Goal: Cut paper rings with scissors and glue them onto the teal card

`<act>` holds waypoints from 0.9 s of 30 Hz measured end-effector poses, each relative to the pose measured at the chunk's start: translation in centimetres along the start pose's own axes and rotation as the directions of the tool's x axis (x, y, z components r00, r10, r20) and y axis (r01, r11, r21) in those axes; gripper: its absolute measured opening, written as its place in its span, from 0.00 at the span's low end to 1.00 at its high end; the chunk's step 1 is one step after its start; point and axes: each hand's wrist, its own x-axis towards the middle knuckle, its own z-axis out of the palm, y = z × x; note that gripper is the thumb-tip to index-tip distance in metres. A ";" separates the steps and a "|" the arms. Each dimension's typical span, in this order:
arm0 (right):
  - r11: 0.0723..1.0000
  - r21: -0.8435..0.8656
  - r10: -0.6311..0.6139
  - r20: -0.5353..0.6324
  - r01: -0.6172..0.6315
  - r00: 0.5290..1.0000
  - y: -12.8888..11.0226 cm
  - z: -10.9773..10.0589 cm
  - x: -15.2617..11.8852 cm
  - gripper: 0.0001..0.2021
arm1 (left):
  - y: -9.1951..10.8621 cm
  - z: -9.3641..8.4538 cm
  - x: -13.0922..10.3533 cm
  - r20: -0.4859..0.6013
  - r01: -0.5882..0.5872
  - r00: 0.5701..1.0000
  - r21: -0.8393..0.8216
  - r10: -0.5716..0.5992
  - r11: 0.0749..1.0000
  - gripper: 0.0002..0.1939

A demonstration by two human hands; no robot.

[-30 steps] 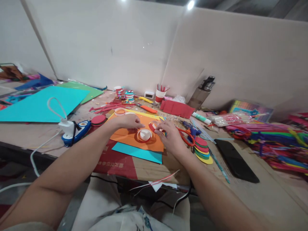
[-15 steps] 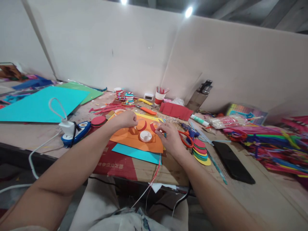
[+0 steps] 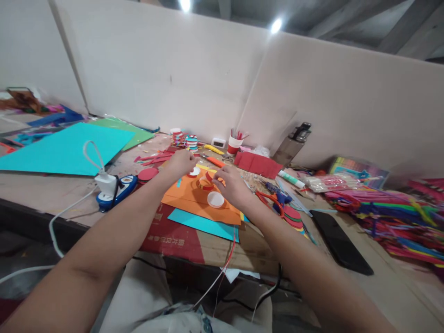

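My left hand [image 3: 183, 163] is closed above the far left part of an orange sheet [image 3: 187, 200]. Whatever its fingertips hold is hidden. With thumb and fingers pinched, my right hand [image 3: 231, 183] grips a small red paper strip [image 3: 209, 176], curved into a ring over the sheet's middle. Under it shows an orange and yellow rim. A white round cap [image 3: 215, 200] rests on the sheet, nearer to me. Another white disc [image 3: 194, 172] sits below my left hand. A blue sheet [image 3: 201, 225] sticks out beneath the orange one.
Orange-handled scissors [image 3: 270, 200], a blue glue gun [image 3: 282, 198] and stacked coloured discs [image 3: 292, 215] lie at right, near a black phone [image 3: 340, 243]. A blue power strip [image 3: 118, 193] and red discs [image 3: 147, 174] are left. Behind stand a cup of sticks [image 3: 235, 144] and a bottle [image 3: 292, 144].
My left hand has lifted slightly away from the middle of the orange sheet. My right hand has moved left with the red strip. The view has shifted a little.
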 end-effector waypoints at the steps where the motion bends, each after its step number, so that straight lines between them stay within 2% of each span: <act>1: 1.000 -0.002 -0.006 0.028 0.006 1.000 -0.1 0.4 0.2 0.04 | -0.1 -0.1 0.1 -0.045 -0.019 0.999 -0.015 0.019 1.000 0.20; 10: 0.998 -0.063 0.031 0.223 -0.017 0.974 -0.2 2.6 1.1 0.07 | -0.2 0.0 0.4 -0.128 -0.091 0.989 -0.101 0.077 0.991 0.16; 15: 0.997 -0.072 0.055 0.302 -0.035 0.952 -0.1 3.1 1.2 0.06 | 0.2 0.0 0.1 -0.154 -0.114 0.984 -0.139 0.092 0.984 0.16; 17: 0.997 -0.034 0.071 0.272 -0.065 0.960 -0.1 2.7 1.2 0.06 | 0.2 0.0 0.0 -0.152 -0.115 0.984 -0.132 0.094 0.985 0.16; 22: 0.985 0.084 0.145 0.071 -0.151 0.987 -0.3 -0.1 1.0 0.09 | 0.1 0.1 0.0 -0.154 -0.111 0.984 -0.100 0.094 0.989 0.14; 25: 0.976 0.076 0.198 0.099 -0.206 0.975 -0.3 -1.9 0.1 0.06 | 0.3 0.0 -0.2 -0.150 -0.101 0.984 -0.058 0.092 0.993 0.15; 27: 0.976 0.069 0.188 0.198 -0.205 0.962 -0.4 -2.6 -0.9 0.06 | 0.5 -0.1 -0.3 -0.145 -0.092 0.986 -0.031 0.086 0.995 0.16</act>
